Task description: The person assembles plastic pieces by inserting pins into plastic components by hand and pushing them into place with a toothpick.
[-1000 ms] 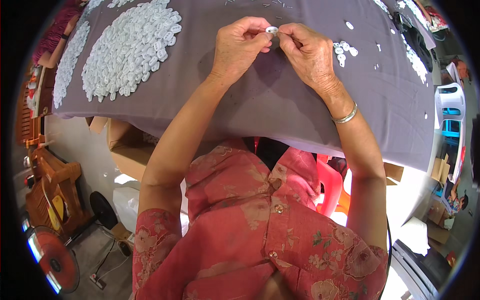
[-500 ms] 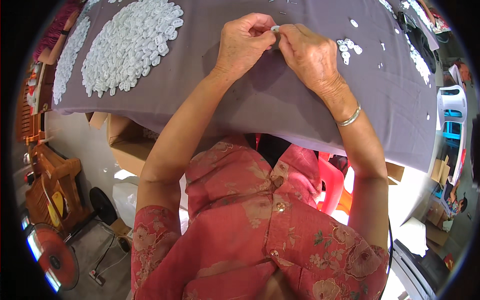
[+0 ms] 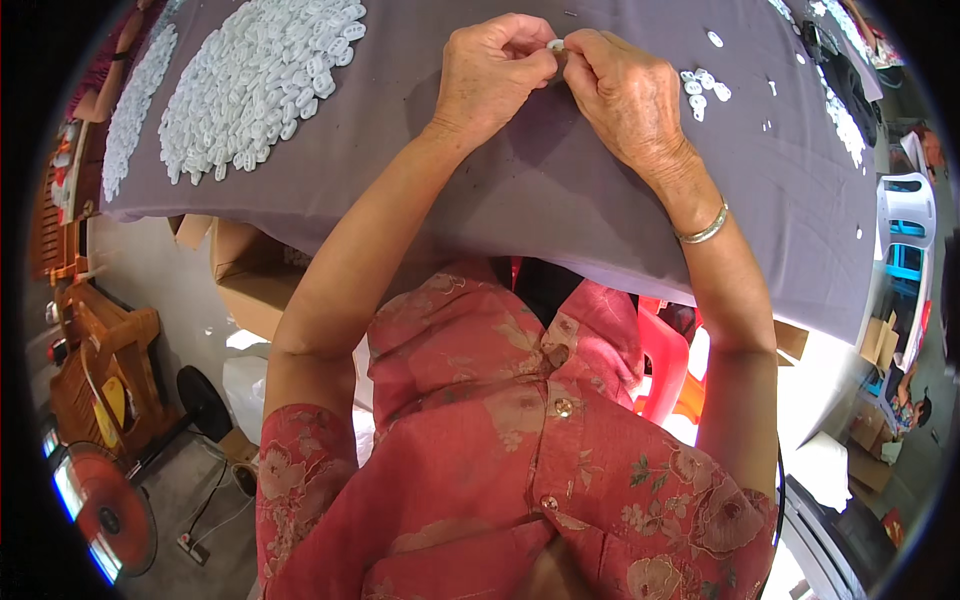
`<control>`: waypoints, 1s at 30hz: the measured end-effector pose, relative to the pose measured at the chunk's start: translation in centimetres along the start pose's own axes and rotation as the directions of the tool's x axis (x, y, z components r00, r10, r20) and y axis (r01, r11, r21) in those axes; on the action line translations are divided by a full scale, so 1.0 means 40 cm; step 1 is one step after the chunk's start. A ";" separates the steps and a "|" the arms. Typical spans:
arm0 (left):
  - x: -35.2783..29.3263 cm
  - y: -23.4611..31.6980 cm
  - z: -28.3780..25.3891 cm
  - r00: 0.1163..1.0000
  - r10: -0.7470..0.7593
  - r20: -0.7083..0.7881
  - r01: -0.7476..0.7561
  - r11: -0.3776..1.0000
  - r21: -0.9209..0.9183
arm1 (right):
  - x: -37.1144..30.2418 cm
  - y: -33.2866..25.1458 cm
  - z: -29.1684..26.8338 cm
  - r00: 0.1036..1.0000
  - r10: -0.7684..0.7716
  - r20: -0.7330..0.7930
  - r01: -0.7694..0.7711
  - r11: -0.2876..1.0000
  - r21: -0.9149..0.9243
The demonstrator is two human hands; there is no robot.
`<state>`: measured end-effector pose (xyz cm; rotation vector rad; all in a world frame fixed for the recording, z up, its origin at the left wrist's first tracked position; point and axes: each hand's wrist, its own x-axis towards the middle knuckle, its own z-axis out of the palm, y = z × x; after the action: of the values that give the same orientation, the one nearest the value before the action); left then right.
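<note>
Over the far middle of the table, my left hand (image 3: 492, 80) pinches a small white oval plastic piece (image 3: 556, 45) between thumb and fingertips. My right hand (image 3: 632, 105), with a bangle on its wrist, is closed in a pinch right beside the piece's right edge. What its fingertips grip is too small to make out. To the left lies a large heap of similar white oval pieces (image 3: 262, 88). Right of my right hand sits a little cluster of several such pieces (image 3: 703, 85).
A grey cloth (image 3: 560, 215) covers the table. Loose white pieces (image 3: 715, 39) and tiny pins (image 3: 772, 88) are scattered at the right. Another person's arm (image 3: 100, 98) shows at the far left. Below the table edge stand a cardboard box (image 3: 255, 300) and a fan (image 3: 110, 510).
Both hands have shifted slightly up in the picture, still pinched together around the white piece. My right fingertips have moved a little on its right side.
</note>
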<state>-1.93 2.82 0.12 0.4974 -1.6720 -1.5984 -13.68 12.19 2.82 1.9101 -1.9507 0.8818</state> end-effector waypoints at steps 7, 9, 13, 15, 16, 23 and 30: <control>0.000 0.004 -0.002 1.000 0.026 0.011 -0.026 0.998 0.065 | 0.019 -0.003 -0.021 0.995 -0.083 0.054 0.088 0.991 -0.105; -0.001 0.010 0.002 0.984 0.178 0.001 -0.172 0.946 0.274 | 0.023 -0.003 -0.040 0.991 -0.113 0.077 0.123 0.983 -0.137; -0.001 0.016 0.013 0.970 0.238 -0.044 -0.218 0.939 0.268 | 0.037 0.002 -0.035 0.969 -0.211 -0.125 0.240 0.926 0.290; 0.003 0.018 0.007 0.996 0.083 0.011 -0.084 0.984 0.158 | 0.031 0.012 -0.038 0.922 -0.206 -0.327 0.347 0.814 0.466; 0.005 0.011 0.002 0.997 0.082 0.008 -0.082 0.984 0.160 | 0.031 0.005 -0.057 0.981 -0.148 -0.124 0.180 0.935 0.305; 0.010 -0.007 -0.004 0.999 -0.048 0.014 0.048 0.997 -0.053 | 0.025 0.003 -0.055 1.000 -0.002 0.019 -0.003 0.977 0.213; 0.007 0.001 -0.003 0.997 -0.069 -0.024 0.068 0.997 -0.034 | 0.020 -0.006 -0.042 1.000 0.020 0.003 -0.020 0.982 0.186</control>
<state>-2.00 2.55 0.24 0.5610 -1.6229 -1.6598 -13.91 12.54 4.67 1.9939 -1.9517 1.1046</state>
